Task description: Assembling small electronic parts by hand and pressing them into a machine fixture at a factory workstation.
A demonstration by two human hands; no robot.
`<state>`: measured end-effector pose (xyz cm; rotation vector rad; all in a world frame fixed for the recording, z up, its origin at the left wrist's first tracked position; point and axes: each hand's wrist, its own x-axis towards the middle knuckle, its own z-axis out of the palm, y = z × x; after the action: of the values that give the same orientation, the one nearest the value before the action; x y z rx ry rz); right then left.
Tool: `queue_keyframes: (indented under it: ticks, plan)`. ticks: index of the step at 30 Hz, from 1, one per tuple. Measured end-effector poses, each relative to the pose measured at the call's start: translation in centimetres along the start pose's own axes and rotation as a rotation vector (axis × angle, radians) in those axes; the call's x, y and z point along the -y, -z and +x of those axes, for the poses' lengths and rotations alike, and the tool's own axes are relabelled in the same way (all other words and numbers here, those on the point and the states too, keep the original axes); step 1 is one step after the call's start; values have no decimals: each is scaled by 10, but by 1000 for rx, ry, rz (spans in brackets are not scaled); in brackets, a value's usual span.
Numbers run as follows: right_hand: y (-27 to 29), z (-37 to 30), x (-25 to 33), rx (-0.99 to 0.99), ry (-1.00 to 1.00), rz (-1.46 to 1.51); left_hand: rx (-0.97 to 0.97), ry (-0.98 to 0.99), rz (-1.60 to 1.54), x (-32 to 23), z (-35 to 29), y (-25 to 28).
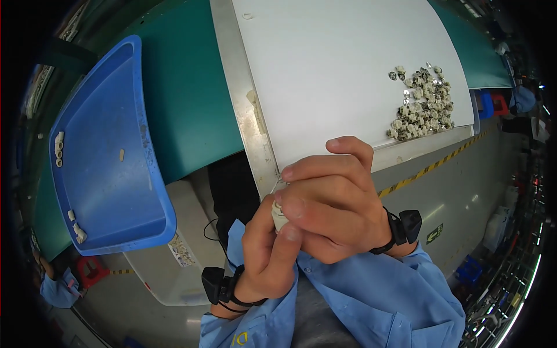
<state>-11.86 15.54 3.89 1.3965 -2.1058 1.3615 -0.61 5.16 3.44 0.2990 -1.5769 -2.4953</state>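
A small cream-coloured cylindrical plastic part [279,219] is pinched between the thumb and fingers of my left hand [264,249]. My right hand [339,203] closes over the top end of that part, its thumb and bent index finger drawn together there. A thin shiny sliver [277,184] shows by the right index fingertip; what exactly the right fingers grip is mostly hidden. Both hands meet in front of my body, just off the near edge of the white work board [325,75].
Several small cream and metal parts [426,104] lie heaped at the board's right. One loose ring-like piece [248,16] sits at its far left. A blue tray [104,156] with a few cream parts rests on the green table [185,98]. Below stands a translucent bin [180,290].
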Motion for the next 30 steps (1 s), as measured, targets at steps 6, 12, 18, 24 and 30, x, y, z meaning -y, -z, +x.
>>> queue_keyframes:
  ticks: [6, 12, 18, 24, 30]
  plan:
    - [0, -3, 1, -35, 8, 52, 34, 66, -240, -3, -1, -3]
    - [2, 3, 1, -73, 42, 104, 93, 154, -257, -3, -4, 0]
    - [-3, 0, 8, -32, 56, 65, -21, 182, -282, -10, -8, -7]
    - [-17, -1, 17, -122, 178, 25, -146, 294, -450, -9, -24, -4]
    - [-27, -4, 28, -10, 120, 117, -61, 235, -295, -21, -32, 16]
